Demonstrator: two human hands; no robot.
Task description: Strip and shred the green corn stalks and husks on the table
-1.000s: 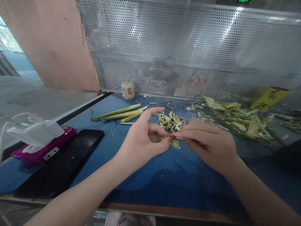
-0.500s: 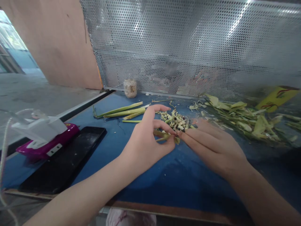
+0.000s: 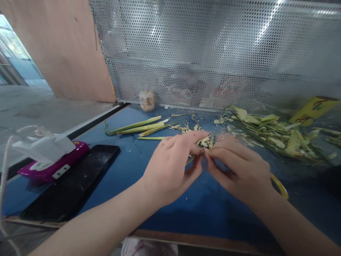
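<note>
My left hand is closed in a pinch, its fingertips meeting those of my right hand above the blue table. Part of a thin yellow-green plant strip shows under the left fingers. My right thumb and forefinger are also pinched together; what lies between them is too small to make out. Just behind the fingertips is a small heap of pale shredded plant bits, partly hidden by my hands. A curved yellow strip shows beside my right wrist, its other end hidden.
Long green-yellow stalks lie left of the heap. Peeled leaves are piled at the right, near a yellow container. A clear jar stands by the perforated metal panel. A phone and a purple power strip lie left.
My left fingers have curled in over the heap, and the right fingers have bent into a pinch. The yellow strip beside my right wrist has come into view.
</note>
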